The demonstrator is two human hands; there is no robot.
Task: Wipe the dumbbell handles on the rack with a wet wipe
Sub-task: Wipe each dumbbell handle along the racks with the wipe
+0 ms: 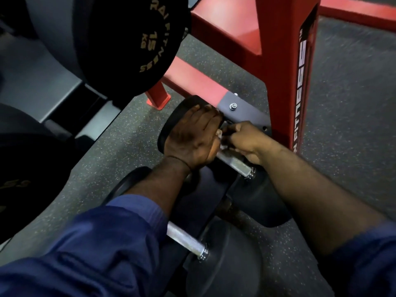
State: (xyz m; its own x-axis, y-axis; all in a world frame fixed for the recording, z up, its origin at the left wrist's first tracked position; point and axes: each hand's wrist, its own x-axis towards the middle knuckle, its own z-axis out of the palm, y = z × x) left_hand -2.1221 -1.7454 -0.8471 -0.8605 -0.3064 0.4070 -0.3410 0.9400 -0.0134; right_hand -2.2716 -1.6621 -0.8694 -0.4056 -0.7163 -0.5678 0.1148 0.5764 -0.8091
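One dumbbell head (171,118) is steadied, apparently, by the flat-fingered left hand (190,138) so the wet wipe (221,145) pinched in the right hand (246,142) can be rubbed along its handle (234,162).

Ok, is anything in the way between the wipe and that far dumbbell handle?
Nothing visible. The right hand holds the wet wipe against the far handle; the left hand rests on the dumbbell head beside it.

A creased dark-blue left sleeve (107,243) filled seven o'clock; a matching right sleeve (368,264) sat at four o'clock. A thin dark band (181,161) ringed the left wrist (171,170).
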